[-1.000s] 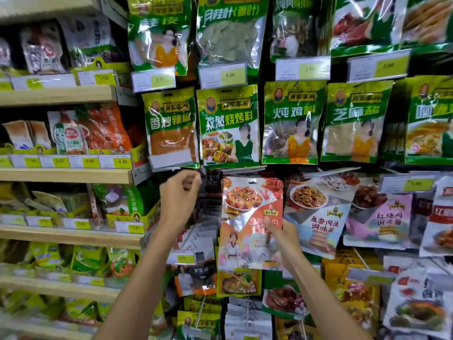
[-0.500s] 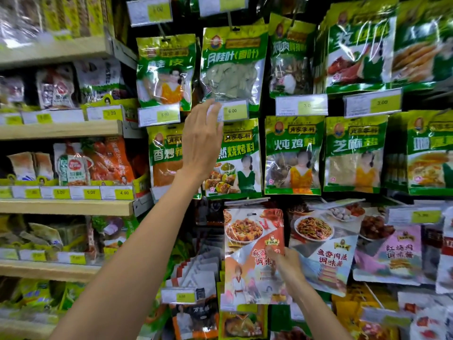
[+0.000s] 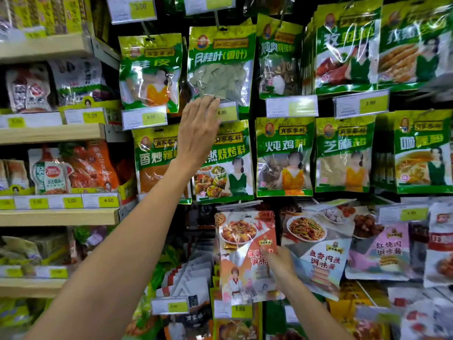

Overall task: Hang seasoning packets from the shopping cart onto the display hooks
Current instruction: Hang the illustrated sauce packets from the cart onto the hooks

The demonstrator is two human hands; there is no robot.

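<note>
Ten green seasoning packets show their fronts, in two rows of five: an upper row (image 3: 220, 67) and a middle row (image 3: 284, 155). Four price tags (image 3: 291, 106) sit between those rows. The row beneath shows four sauce packet fronts, one of them the red-orange sauce packet (image 3: 241, 271). Four wooden shelves (image 3: 54, 133) stand at the left. There are two grips: the left grip (image 3: 198, 133) and the right grip (image 3: 277, 263).

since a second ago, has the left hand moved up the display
Yes, upward: the left hand rose from below the cumin barbecue packet to the 6.00 price tag under the bay leaf packet. The right hand holds the orange packet.
</note>
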